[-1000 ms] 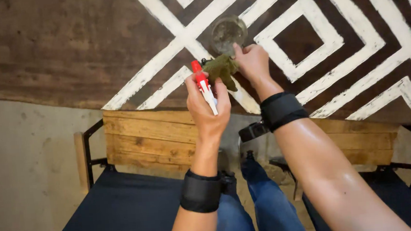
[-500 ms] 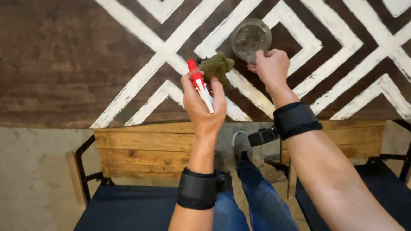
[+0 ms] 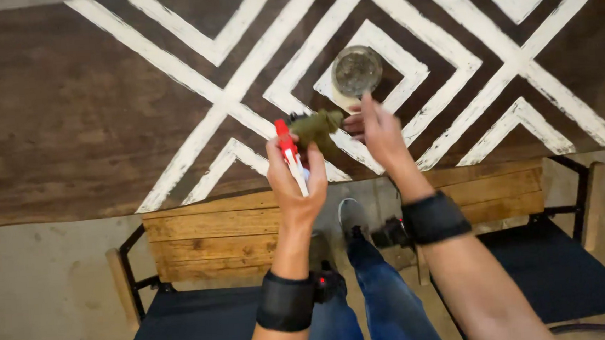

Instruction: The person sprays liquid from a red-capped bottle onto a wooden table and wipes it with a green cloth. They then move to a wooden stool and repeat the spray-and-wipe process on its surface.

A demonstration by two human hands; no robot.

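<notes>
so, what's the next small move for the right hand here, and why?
Probably take the olive-green cloth from the left hand, which also grips a red-and-white spray bottle. The right hand is open, holds nothing, and its fingertips are beside the cloth, just below the round clear glass on the patterned wooden table.

Your left hand point(image 3: 294, 181): raised, fingers curled tight in a closed grip, black band on the wrist. Your right hand point(image 3: 379, 130): raised just beside it, fingers extended and loosely spread, clasping nothing, black band on the wrist. Both forearms bare, angled upward.
</notes>
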